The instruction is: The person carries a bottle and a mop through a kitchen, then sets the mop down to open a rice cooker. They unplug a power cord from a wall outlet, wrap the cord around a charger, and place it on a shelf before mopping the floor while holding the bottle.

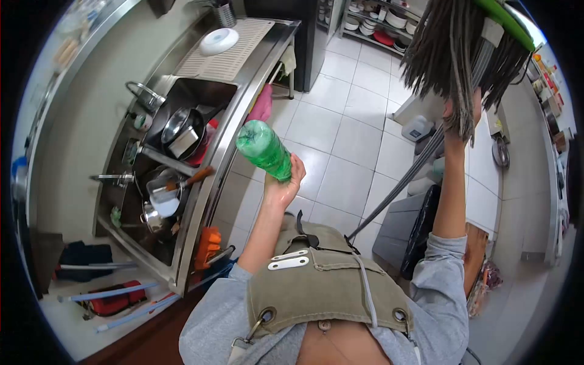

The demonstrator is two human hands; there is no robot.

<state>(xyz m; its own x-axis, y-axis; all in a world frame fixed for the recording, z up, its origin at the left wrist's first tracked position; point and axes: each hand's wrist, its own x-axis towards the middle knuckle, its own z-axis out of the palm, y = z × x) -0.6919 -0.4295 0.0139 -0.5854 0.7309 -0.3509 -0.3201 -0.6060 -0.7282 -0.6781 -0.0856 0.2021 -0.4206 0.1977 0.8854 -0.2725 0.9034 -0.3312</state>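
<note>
You hold a green bottle (261,149) in your left hand (288,181) and a raised mop (433,58) in your right hand (463,111).
The bottle, above the tiled floor (340,140) beside the steel sink (220,159), is see-through plastic: probably light, squeezable, slippery if wet. Grip round its body, as your curled left fingers do. Your right hand wraps the mop near its head, partly hidden by strands; expect top-heaviness, limp grey cords over a stiff, slim pole (420,161).

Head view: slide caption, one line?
By a double sink holding cookware, the left hand holds a green bottle while the right hand grips a mop at its strand end.
</note>
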